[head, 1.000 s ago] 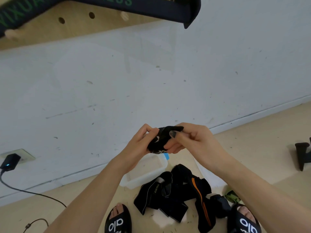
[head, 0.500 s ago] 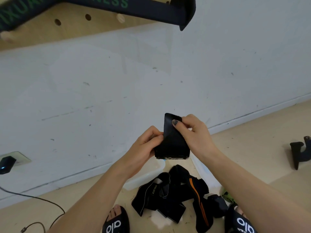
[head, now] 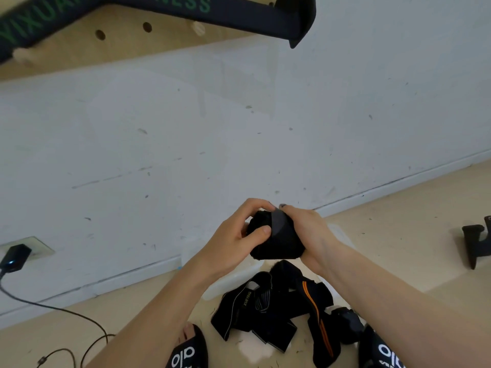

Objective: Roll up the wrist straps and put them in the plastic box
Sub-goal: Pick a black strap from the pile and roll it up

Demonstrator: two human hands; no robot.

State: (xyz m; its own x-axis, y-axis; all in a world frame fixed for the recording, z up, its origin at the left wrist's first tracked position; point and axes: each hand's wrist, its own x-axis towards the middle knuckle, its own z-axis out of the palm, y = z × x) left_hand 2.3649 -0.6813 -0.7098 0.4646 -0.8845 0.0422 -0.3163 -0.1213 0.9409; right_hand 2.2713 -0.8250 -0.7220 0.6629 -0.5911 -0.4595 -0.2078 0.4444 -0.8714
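Both hands hold a rolled black wrist strap (head: 276, 241) in the air in front of the wall. My left hand (head: 233, 235) grips its left end, thumb on the front. My right hand (head: 310, 232) wraps round its right side, fingertips at the top. Below them, a heap of black wrist straps (head: 276, 312), one with an orange stripe, lies on the floor. The clear plastic box (head: 225, 284) sits on the floor behind the heap, mostly hidden by my left forearm and the straps.
My feet in black slides (head: 187, 353) stand on either side of the heap. A charger and cable (head: 14, 257) hang from a wall socket at left. A black hook-shaped object (head: 475, 240) lies at right. A pegboard with a black belt (head: 159, 11) is overhead.
The loose end that my right hand held up half a second ago is now wrapped down onto the roll. Both hands have closed round the strap and risen slightly.
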